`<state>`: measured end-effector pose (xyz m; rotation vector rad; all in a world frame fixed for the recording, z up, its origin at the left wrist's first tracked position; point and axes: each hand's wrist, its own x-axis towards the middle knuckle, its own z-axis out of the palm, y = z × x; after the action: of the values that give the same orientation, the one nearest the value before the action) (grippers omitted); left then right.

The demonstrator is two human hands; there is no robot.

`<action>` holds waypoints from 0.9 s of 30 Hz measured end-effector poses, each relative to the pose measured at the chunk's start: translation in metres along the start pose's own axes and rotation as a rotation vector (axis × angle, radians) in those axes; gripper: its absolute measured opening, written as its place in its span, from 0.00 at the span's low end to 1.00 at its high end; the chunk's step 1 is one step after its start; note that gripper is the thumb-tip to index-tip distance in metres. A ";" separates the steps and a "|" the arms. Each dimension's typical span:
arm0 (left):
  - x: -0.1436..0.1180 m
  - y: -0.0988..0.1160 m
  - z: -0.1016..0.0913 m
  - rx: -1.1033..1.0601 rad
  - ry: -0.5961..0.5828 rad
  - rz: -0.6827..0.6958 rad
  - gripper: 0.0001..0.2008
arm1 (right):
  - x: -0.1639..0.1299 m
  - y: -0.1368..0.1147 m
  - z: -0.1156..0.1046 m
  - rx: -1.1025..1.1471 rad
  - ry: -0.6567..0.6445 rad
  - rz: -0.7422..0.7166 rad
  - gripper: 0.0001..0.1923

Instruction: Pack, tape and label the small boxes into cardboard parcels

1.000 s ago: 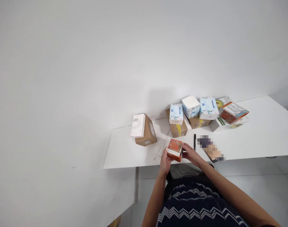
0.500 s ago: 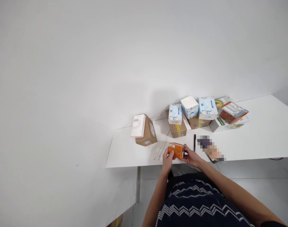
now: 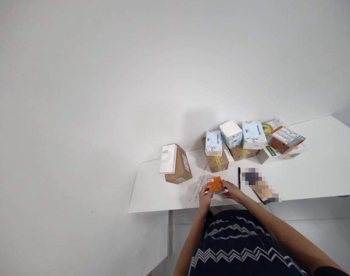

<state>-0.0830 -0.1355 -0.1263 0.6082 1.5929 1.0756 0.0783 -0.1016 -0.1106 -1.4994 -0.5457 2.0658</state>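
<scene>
A small orange box (image 3: 216, 184) with a white barcode label is held low over the table's front edge, its printed face toward me. My left hand (image 3: 205, 198) grips its left side, fingers curled along the edge. At the opposite side, my right hand (image 3: 233, 191) has its thumb and fingers around the box's right edge. Just right of that hand lies a black pen (image 3: 239, 178), beside a flat item (image 3: 259, 184) blurred by pixelation.
On the white table (image 3: 154, 191), a white power bank box (image 3: 168, 159) leans on a brown carton (image 3: 180, 168). Tissue packs (image 3: 214, 142) rest on taped cartons (image 3: 217, 163) at the back. Farther right, an orange-edged box (image 3: 286, 138) lies over avocado-printed boxes (image 3: 268, 154). A wall stands behind.
The orange box has turned so that its printed face lies flatter toward me, and its side face no longer shows. Both hands still hold it. The view has shifted slightly.
</scene>
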 end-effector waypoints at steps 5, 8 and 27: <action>0.006 -0.006 -0.004 0.038 -0.017 -0.045 0.29 | 0.010 0.002 -0.006 -0.263 0.057 -0.026 0.32; 0.006 -0.006 -0.005 0.052 -0.025 -0.063 0.29 | 0.013 0.001 -0.007 -0.399 0.061 -0.081 0.36; 0.015 0.011 -0.013 0.287 0.123 0.033 0.17 | 0.035 0.014 -0.021 -0.225 0.248 -0.040 0.18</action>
<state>-0.1013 -0.1228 -0.1239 0.7726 1.8682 0.9295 0.0868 -0.0898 -0.1512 -1.8257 -0.7207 1.7994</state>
